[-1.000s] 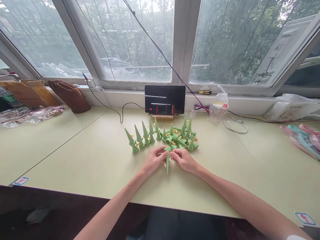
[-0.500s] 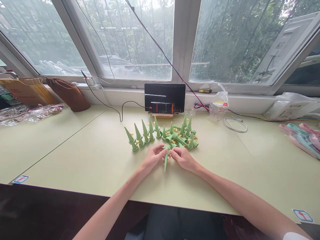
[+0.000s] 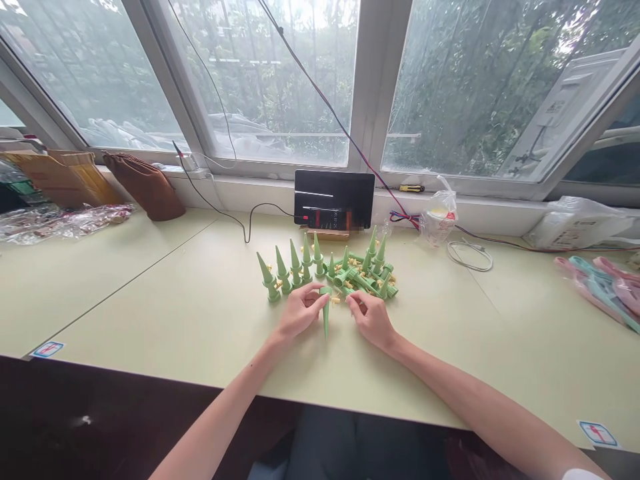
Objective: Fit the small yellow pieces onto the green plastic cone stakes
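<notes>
My left hand pinches a green plastic watering spike, its tapered tip pointing down toward me. A small yellow piece shows just right of that spike; whether it is joined to it I cannot tell. Apart from the spike, my right hand has its thumb and fingertips closed together at the near edge of a pile of green spike parts. What those fingers hold, if anything, is hidden. A slanting row of upright green spikes with yellow pieces stands beyond my left hand.
A tablet with a phone before it stands at the back. To the right are a bagged cup, a coiled white cable and pink and green wrapped items. A brown bag sits at left.
My hands have moved apart. My right hand has come off the spike toward the right, while my left hand keeps hold of it slightly further left. The view has shifted a little.
</notes>
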Demonstrator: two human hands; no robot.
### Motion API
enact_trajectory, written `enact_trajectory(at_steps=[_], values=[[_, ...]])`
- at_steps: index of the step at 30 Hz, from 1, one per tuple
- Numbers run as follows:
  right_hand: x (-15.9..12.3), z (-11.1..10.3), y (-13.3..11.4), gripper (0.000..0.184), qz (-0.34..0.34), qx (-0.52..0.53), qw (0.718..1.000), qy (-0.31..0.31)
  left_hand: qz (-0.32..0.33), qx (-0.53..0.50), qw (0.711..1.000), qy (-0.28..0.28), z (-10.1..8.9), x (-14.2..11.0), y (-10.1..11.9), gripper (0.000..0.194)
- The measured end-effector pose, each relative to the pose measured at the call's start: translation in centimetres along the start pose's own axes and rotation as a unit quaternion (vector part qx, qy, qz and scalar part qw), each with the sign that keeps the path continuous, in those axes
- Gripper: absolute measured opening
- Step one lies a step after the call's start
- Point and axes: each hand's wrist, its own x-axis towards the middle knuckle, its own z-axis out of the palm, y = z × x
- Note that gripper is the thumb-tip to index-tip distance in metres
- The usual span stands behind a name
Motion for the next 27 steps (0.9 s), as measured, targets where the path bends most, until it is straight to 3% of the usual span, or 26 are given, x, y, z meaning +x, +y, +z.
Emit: enact_trajectory(at_steps=[5,13,19,27], values=[[-0.3,0.0,0.1,0.024,-0.047,-0.117,0.992,0.003,0.041,0.110,0.993,0.009,-0.4,-0.2,0.3,0.031],[0.4,0.2,-0.4,0.026,-0.065,-0.315,0.943,-0.085,0.103,0.280,0.954,0.030,-1.3,0.4,-1.5,0.022],[1.6,0.4,-1.1,0.032,-0.076,-0.432,0.887,-0.146,0.103,0.292,0.950,0.043,-1.8,0.5,-1.5,0.027],[2.2,0.5,-1.5,0.021,-0.089,-0.464,0.866,-0.161,0.107,0.300,0.945,0.069,-1.7,0.2,-1.2,0.033]])
